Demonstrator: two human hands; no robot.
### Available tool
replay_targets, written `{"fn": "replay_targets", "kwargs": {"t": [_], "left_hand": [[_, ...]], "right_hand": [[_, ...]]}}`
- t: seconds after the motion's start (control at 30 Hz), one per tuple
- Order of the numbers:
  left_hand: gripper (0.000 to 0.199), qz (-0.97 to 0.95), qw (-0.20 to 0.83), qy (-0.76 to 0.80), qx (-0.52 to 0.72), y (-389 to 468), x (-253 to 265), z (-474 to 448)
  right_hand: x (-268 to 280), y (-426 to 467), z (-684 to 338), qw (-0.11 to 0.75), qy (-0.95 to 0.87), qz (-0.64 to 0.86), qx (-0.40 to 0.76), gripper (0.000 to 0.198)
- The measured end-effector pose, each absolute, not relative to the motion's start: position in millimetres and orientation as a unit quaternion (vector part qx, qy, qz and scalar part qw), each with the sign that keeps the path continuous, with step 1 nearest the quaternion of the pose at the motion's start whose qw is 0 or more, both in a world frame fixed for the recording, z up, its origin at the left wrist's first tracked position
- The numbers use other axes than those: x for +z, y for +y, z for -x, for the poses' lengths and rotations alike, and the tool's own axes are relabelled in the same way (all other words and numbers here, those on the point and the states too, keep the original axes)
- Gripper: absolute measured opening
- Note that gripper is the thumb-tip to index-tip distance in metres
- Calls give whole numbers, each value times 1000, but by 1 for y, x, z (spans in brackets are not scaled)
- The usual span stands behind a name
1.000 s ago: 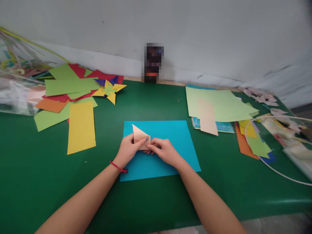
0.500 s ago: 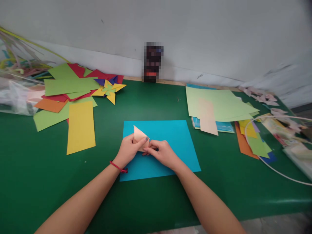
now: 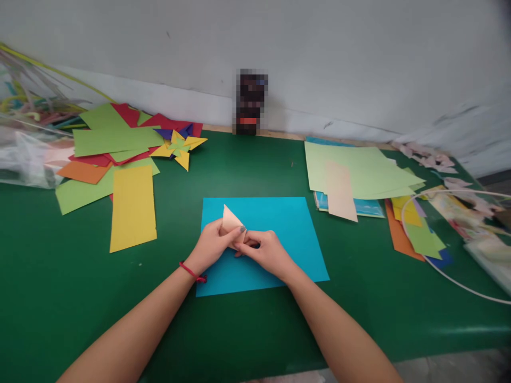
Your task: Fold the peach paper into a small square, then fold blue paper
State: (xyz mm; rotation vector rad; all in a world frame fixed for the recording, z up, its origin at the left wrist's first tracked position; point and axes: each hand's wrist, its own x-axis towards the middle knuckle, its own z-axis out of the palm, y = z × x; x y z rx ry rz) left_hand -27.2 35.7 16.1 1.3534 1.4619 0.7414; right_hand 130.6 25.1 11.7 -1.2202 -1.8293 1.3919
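Observation:
A small piece of pale peach paper (image 3: 230,219), folded to a pointed tip, is held between both hands above a blue sheet (image 3: 297,239). My left hand (image 3: 213,239) grips it from the left, thumb pressed on its face and fingers behind. From the right, my right hand (image 3: 263,249) pinches the lower right edge between thumb and fingers. The hands partly cover the lower part of the paper. A red cord bracelet (image 3: 191,272) circles my left wrist.
Left lie a yellow sheet (image 3: 133,210), stacked green and red papers (image 3: 115,141) and a folded yellow star (image 3: 181,148). Right are pale green sheets (image 3: 359,170), a peach strip (image 3: 341,191) and a white loop (image 3: 443,274). A blurred dark object (image 3: 250,103) stands against the wall.
The folded peach paper has shifted slightly right and its tip stands a little more upright. Both hands keep their hold, with only small finger movement.

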Motion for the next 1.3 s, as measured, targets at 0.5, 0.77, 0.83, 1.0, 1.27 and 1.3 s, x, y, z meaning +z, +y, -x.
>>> {"fn": "replay_targets", "kwargs": {"t": [0.5,0.77,0.83,1.0,1.27,1.3], "left_hand": [[25,-567,486,591,305,36,16,27],[27,-562,479,597,315,38,12,29],[26,-563,485,585,324,39,10,30],[21,-579,495,549,344,37,8,27],[21,-578,519,520,356,33,11,22],[21,-573,525,519,355,33,12,22]], "right_hand": [[10,26,-130,268,-671,462,514,23],[10,32,-131,278,-646,450,550,32],[9,33,-131,294,-623,454,565,35],[7,35,-130,324,-580,455,593,25],[7,36,-131,332,-578,448,596,27],[7,35,-131,336,-578,454,589,26]]}}
